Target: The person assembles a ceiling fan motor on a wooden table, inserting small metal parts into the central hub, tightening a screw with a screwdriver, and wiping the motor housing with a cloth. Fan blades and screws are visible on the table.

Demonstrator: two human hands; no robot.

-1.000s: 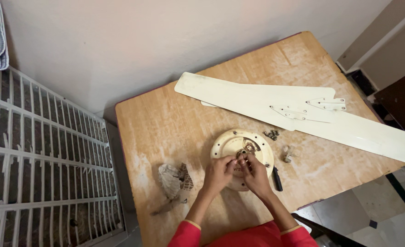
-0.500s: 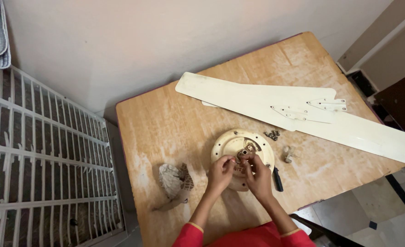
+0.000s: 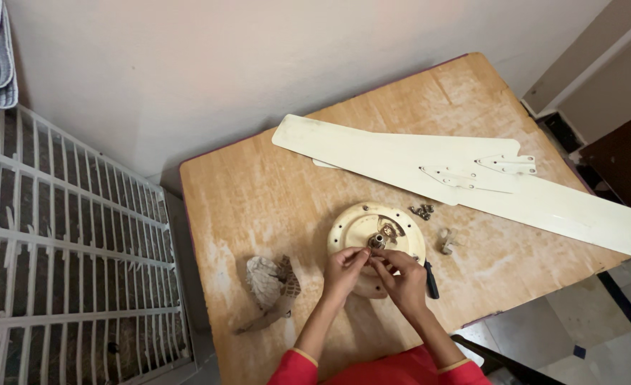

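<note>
- Cream-coloured round metal fan motor housing is seen lying flat on the worn wooden table, slightly right of the frame's centre, with its small metal hub facing up.
- Against the views from a second and half a second ago, almost nothing has shifted: both hands are kept at the hub, and only a slight re-gripping of the fingertips can be made out, which is judged to mean fine work at the hub is in progress.
- The left hand is pinched narrowly at the hub's lower left side; whether a small part is held cannot be told.
- The right hand is curled close, fingertips meeting those of the left just below the hub.
- Two long cream fan blades are laid overlapping toward the upper right, unmoved.
- Small loose screws and a metal clip are seen right of the housing; a dark-handled tool lies beside the right hand.
- A crumpled dirty rag rests to the lower left.
</note>
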